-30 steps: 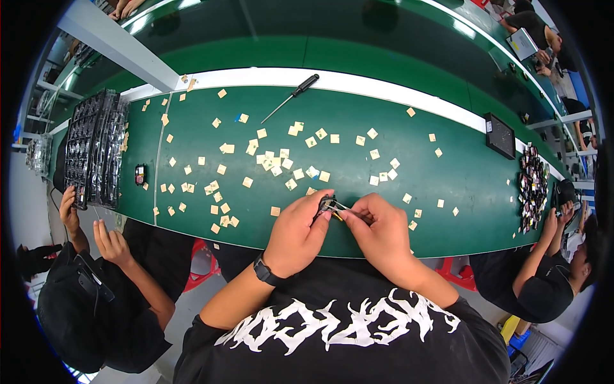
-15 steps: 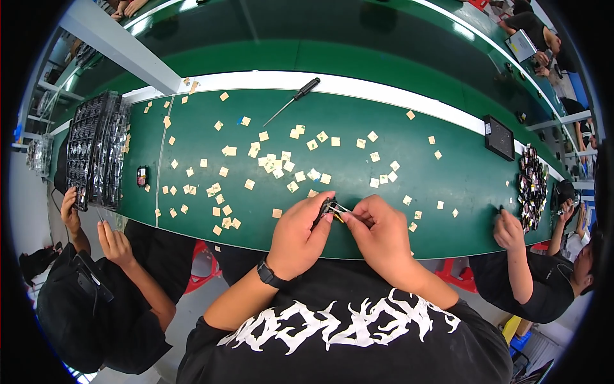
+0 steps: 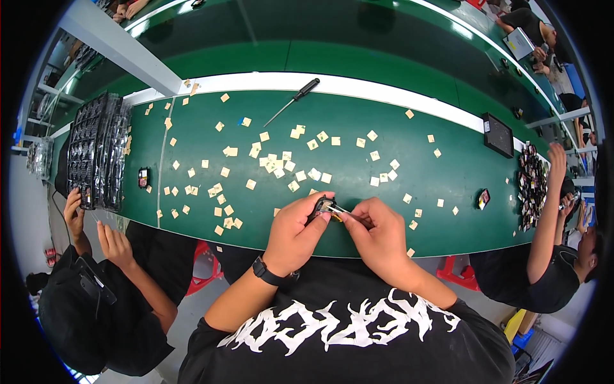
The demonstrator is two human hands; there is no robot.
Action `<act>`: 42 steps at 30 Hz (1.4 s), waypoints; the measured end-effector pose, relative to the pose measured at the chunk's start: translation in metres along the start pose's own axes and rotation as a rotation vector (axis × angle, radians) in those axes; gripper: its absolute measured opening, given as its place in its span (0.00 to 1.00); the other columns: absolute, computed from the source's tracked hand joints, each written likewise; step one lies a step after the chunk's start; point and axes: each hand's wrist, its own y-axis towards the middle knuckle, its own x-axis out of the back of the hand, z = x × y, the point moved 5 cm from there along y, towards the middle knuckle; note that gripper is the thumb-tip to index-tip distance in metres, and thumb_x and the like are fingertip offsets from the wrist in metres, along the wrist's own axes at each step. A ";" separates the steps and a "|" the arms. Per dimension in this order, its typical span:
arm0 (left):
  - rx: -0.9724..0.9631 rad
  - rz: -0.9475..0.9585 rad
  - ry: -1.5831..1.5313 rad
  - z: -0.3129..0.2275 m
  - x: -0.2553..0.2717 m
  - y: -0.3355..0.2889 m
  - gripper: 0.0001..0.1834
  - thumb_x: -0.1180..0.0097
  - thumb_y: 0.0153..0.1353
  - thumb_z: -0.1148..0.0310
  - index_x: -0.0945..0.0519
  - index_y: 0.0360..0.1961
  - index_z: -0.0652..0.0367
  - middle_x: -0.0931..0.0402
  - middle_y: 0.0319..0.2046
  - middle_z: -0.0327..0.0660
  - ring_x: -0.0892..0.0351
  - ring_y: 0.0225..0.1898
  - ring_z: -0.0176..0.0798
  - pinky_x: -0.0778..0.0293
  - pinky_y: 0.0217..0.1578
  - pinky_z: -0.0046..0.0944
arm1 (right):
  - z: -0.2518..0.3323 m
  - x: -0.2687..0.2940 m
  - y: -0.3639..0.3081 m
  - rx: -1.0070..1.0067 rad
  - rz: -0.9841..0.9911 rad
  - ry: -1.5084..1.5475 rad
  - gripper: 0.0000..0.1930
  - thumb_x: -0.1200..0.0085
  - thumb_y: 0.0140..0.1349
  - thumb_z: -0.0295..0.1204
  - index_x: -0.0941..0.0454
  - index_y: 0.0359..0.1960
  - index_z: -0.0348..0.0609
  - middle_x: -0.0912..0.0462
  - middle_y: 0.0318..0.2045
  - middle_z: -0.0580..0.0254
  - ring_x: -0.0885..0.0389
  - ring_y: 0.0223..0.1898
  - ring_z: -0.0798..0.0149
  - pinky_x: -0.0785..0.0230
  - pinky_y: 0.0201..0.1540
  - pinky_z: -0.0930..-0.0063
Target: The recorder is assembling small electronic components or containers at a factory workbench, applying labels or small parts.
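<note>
At the near edge of the green counter, we find the small black part raised between the two hands, just in front of the dark shirt. Our left hand is clamped on it, thumb and forefinger closing about its sides; our right hand is pinched on a thin metal tool, seemingly tweezers, whose tip reaches the part.

We judge this piece to be midway, since the tool is at it and it has not been set down. Pale squares lie loose over the counter; whether they are used or waiting, we cannot tell. One dark module lies alone to the left, another dark piece to the right, near a heap of similar parts. We cannot tell which of these are done. The screwdriver lies unheld.
</note>
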 end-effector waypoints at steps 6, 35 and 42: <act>0.124 0.053 -0.242 0.008 0.002 0.000 0.20 0.47 0.69 0.77 0.24 0.61 0.69 0.22 0.42 0.32 0.28 0.41 0.23 0.31 0.46 0.26 | -0.007 -0.002 0.003 -0.077 0.026 0.170 0.09 0.34 0.63 0.24 0.24 0.33 0.37 0.18 0.27 0.61 0.21 0.26 0.76 0.29 0.28 0.79; 0.276 0.059 -0.403 0.009 0.005 0.005 0.21 0.56 0.70 0.76 0.26 0.63 0.63 0.28 0.20 0.34 0.36 0.16 0.22 0.41 0.17 0.26 | 0.013 0.002 0.035 0.120 0.287 0.088 0.15 0.29 0.55 0.24 0.15 0.45 0.39 0.21 0.33 0.65 0.30 0.26 0.74 0.36 0.30 0.79; 0.246 0.042 -0.373 0.007 0.002 0.006 0.20 0.55 0.71 0.76 0.26 0.62 0.64 0.27 0.21 0.34 0.34 0.18 0.22 0.39 0.18 0.25 | 0.013 0.005 0.037 0.257 0.339 -0.032 0.14 0.31 0.56 0.24 0.16 0.45 0.41 0.19 0.35 0.60 0.19 0.31 0.62 0.27 0.32 0.71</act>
